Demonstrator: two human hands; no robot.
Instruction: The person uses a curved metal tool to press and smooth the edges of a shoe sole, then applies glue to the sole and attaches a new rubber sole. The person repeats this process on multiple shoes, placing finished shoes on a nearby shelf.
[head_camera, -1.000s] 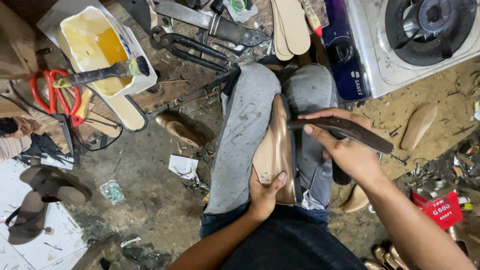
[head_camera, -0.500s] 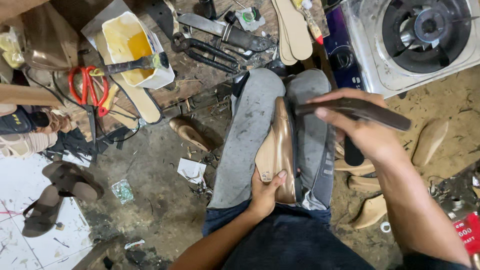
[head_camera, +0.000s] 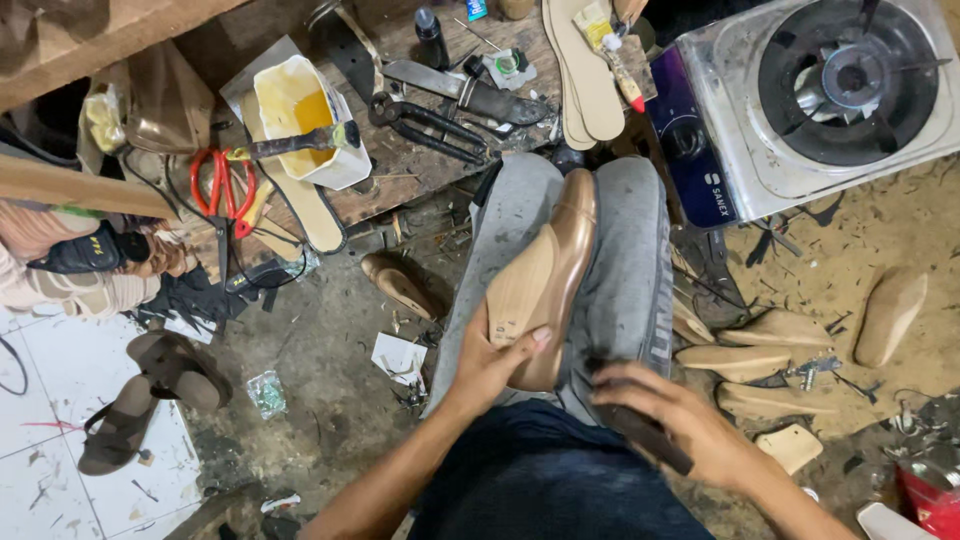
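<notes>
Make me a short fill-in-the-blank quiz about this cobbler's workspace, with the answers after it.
1. The left hand steadies a shoe that lies across the person's ____.
2. The scissors have ____ handles.
3. The brush rests across a tub of ____ glue.
4. The right hand grips a ____ tool.

Answers: lap; red; yellow; dark

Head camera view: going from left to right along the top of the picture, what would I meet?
Red-handled scissors → white tub of yellow glue with a brush across it → black pincers → stacked pale insoles → gas stove.
</notes>
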